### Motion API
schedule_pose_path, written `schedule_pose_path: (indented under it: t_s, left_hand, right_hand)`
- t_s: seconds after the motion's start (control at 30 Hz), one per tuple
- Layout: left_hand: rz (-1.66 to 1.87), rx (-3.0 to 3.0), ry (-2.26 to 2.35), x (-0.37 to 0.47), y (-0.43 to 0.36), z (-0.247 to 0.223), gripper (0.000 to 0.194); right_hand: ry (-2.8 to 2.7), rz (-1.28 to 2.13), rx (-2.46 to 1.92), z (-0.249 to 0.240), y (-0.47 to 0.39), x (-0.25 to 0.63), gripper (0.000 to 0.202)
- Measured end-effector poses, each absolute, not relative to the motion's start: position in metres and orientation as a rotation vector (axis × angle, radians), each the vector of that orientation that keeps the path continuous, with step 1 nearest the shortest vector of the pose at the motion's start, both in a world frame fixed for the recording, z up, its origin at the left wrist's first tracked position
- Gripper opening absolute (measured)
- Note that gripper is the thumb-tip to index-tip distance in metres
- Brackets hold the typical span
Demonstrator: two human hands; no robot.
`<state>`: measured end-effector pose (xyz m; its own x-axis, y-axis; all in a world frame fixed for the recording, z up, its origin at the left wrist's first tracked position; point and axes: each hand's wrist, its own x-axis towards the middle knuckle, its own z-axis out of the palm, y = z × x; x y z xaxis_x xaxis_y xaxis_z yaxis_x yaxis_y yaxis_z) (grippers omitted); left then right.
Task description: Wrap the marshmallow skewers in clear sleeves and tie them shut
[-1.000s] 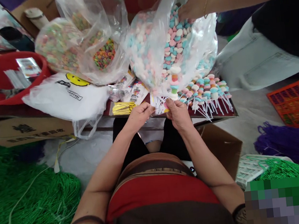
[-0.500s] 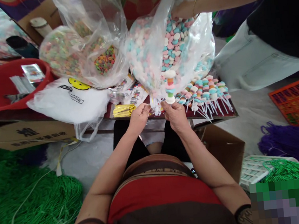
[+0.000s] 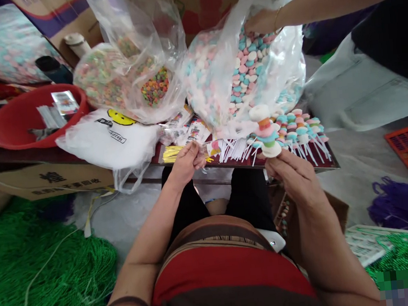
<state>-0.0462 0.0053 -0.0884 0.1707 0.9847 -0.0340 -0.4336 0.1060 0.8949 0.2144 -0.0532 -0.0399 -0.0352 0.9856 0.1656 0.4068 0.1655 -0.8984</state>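
Observation:
My right hand point(image 3: 294, 173) is closed on a candy skewer point(image 3: 267, 131), gripping it just below the lowest piece. The skewer stands upright, stacked with white, orange, pink, blue and green soft candies. In my left hand point(image 3: 188, 163) a small clear plastic bag point(image 3: 211, 148) with a pink and yellow print is pinched at its left end. Between the hands, white sticks point(image 3: 235, 150) lie near the table's front edge. Yellow twist ties point(image 3: 172, 153) are behind my left hand. A row of candy skewers point(image 3: 297, 127) rests beyond my right hand.
Behind stand large bags of pastel candies point(image 3: 209, 75) and ring-shaped candies point(image 3: 154, 86). A co-worker's hand point(image 3: 261, 22) reaches into the pastel bag. To the left are a white bag point(image 3: 116, 142) and a red basin point(image 3: 10, 126). A cardboard box point(image 3: 334, 208) stands low right.
My right hand has moved right and nearer with the candy skewer, away from my left hand. The printed clear bag now shows at my left fingertips. The view has shifted slightly.

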Motion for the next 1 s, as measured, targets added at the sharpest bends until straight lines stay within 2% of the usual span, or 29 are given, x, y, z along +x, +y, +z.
schedule_pose_path:
  t_s: [0.13, 0.27, 0.4, 0.5, 0.57, 0.83, 1.0]
  left_hand:
    - [1.22, 0.929, 0.814, -0.049, 0.006, -0.087, 0.058]
    - [1.228, 1.047, 0.843, -0.046, 0.004, -0.088, 0.057]
    - [1.216, 1.284, 0.914, -0.037, -0.004, -0.085, 0.053]
    - [1.155, 1.475, 1.015, -0.031, -0.01, -0.08, 0.056]
    - [1.142, 1.513, 1.056, -0.029, -0.011, -0.077, 0.057]
    - [1.083, 1.416, 0.998, -0.028, -0.009, -0.084, 0.047]
    - [1.065, 1.286, 0.98, -0.02, -0.011, -0.094, 0.059]
  right_hand:
    - [-1.71, 0.79, -1.405, -0.032, -0.058, 0.227, 0.034]
    - [-1.472, 0.83, -1.37, -0.041, -0.055, 0.219, 0.028]
    - [-1.066, 1.057, -1.259, -0.049, -0.043, 0.184, 0.033]
    - [-0.948, 1.317, -1.192, -0.05, -0.032, 0.16, 0.039]
    - [-0.927, 1.364, -1.185, -0.052, -0.028, 0.151, 0.039]
    - [-0.928, 1.129, -1.251, -0.072, -0.023, 0.143, 0.053]
    - [-1.003, 0.924, -1.306, -0.084, -0.019, 0.132, 0.054]
